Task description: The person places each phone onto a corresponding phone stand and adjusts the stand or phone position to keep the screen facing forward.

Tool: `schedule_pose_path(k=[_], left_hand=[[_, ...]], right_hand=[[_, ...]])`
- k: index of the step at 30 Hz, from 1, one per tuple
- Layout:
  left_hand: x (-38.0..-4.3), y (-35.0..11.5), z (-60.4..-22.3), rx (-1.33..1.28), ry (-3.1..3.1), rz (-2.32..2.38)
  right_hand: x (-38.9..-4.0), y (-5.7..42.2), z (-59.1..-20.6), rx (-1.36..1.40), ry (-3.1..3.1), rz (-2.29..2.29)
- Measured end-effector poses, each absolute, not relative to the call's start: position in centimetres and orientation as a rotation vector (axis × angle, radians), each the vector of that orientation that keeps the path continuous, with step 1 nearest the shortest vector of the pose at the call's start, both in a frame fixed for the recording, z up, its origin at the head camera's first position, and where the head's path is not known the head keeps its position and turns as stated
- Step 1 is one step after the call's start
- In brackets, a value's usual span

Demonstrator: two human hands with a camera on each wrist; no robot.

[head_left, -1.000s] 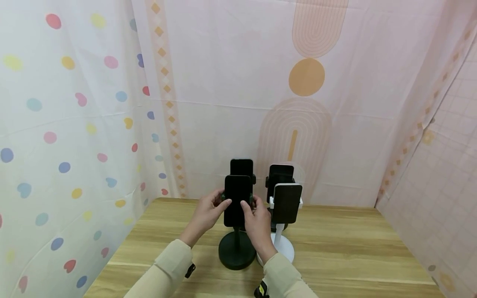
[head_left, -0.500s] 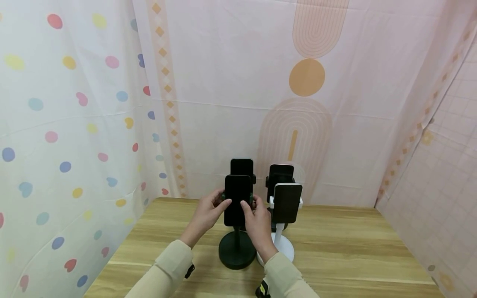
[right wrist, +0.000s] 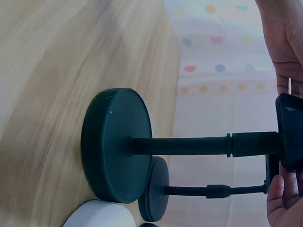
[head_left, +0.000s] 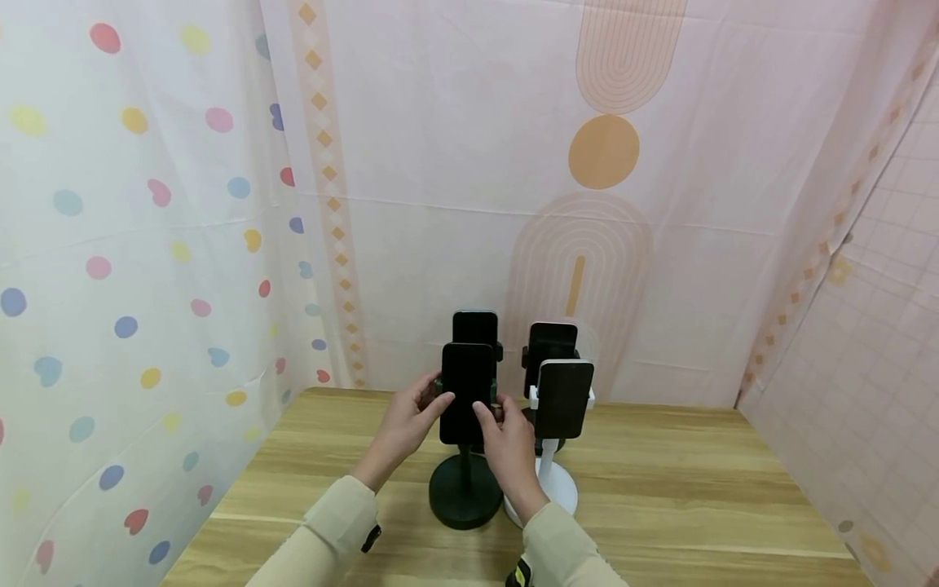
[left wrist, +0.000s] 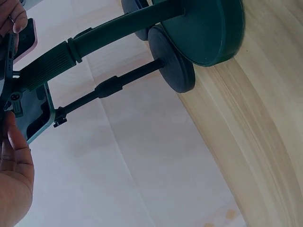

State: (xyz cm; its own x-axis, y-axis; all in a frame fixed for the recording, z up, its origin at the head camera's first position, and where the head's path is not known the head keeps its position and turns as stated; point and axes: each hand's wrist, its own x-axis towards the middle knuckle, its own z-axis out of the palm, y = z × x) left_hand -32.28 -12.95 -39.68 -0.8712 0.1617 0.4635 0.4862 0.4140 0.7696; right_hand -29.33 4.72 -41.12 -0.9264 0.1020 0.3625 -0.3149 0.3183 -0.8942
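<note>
A black smartphone (head_left: 468,379) sits upright in the clamp of a dark green phone stand (head_left: 465,497) at the table's middle. My left hand (head_left: 406,420) grips its left side, thumb on the front edge and fingers behind at the clamp. On the right side my right hand (head_left: 511,448) does the same, its thumb on the lower part of the screen. From below, the left wrist view has the stand's round base (left wrist: 208,33) and ribbed post (left wrist: 47,66). The right wrist view has the base (right wrist: 127,146) standing on the wood.
Behind the held phone stands another phone (head_left: 475,326) on a dark stand. To the right, a phone (head_left: 565,399) rests in a white stand (head_left: 561,489), with one more phone (head_left: 552,338) in a black holder behind it. Patterned curtains (head_left: 425,163) surround the wooden table (head_left: 675,481).
My right thumb has slid slightly lower on the phone. My left hand, the phone and the stands stay in place; the head view has shifted a little.
</note>
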Motion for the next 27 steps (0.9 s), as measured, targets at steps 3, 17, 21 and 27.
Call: schedule_pose_path(k=[3, 17, 21, 27], left_hand=[[-32.4, -13.0, -39.9, -0.574, -2.342, -1.433], [-31.3, -13.7, -41.4, -0.549, -2.378, -1.449], [-30.9, -14.0, -41.9, -0.590, -2.381, -1.485], [-30.5, -14.3, -42.9, -0.628, -2.424, -1.433]], right_hand=[[-29.3, 4.8, -41.3, 0.181, -2.255, 1.608], [-28.6, 5.4, -42.8, 0.232, -2.302, 1.552], [-28.3, 5.6, -43.2, 0.239, -2.306, 1.563], [-27.8, 6.0, -43.6, 0.237, -2.328, 1.535]])
